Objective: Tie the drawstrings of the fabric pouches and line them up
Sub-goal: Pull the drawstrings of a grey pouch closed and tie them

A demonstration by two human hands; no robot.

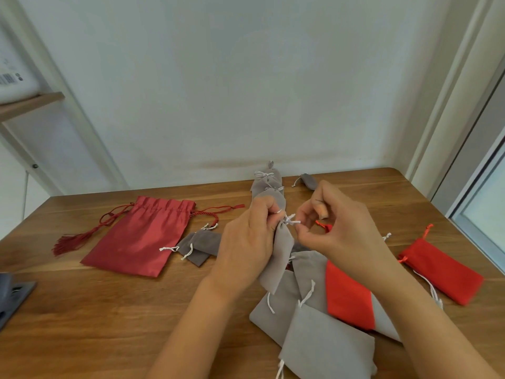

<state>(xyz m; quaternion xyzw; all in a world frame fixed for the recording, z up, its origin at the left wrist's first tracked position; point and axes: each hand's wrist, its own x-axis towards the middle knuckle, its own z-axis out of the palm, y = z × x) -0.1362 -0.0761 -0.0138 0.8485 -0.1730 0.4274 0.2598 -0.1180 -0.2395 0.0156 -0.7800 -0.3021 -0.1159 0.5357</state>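
Observation:
A small grey pouch [278,258] hangs lifted above the table, held at its neck. My left hand [246,242] grips the neck and pinches one end of its white drawstring [290,220]. My right hand [338,231] pinches the other end, and a knot sits between the two hands. Behind them a row of grey pouches [269,184] with tied bows runs toward the wall. A heap of loose grey pouches [314,329] lies under my forearms.
A large dark red satin pouch [136,239] with tasselled cord lies left. Two small grey pouches [199,246] lie beside it. Bright red pouches [442,272] [347,299] lie right. Another grey pouch [307,181] sits by the wall. A grey object [11,296] sits at the table's [109,324] left edge.

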